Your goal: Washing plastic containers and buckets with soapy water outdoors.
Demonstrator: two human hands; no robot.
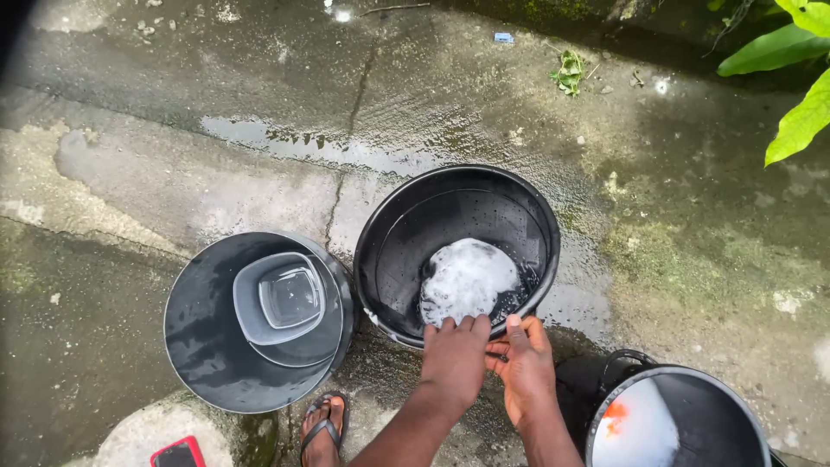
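A view straight down onto wet, cracked concrete ground [156,164] outdoors. Just below the centre of the frame, two bare hands meet at the near rim of a black plastic bucket [456,251]. The left hand [456,356] lies palm down with its fingers hooked over the rim. The right hand [525,367] sits just beside it, touching it, thumb pointing up against the rim. Both hands rest on the bucket's edge; whether either pinches something small between them cannot be told. The bucket is tipped toward the person, so its inside wall shows, and a white patch of soapy foam [465,278] sits over dark water at the lower side of the interior.

At lower left of the frame stands a wide grey basin [203,333], its rim touching the bucket's. Inside it are a grey square-cornered bowl [251,322] and a smaller clear square container [291,296] nested in that bowl. At the lower right corner, a second dark bucket [731,415] holds white suds with an orange spot at their left edge. A foot in a dark flip-flop [324,430] shows at the bottom edge, below the basin. A red-cased phone [177,453] lies on a pale stone at bottom left. Green leaves [800,121] hang in at the upper right corner, and a puddle [320,149] streaks the ground above the basin.
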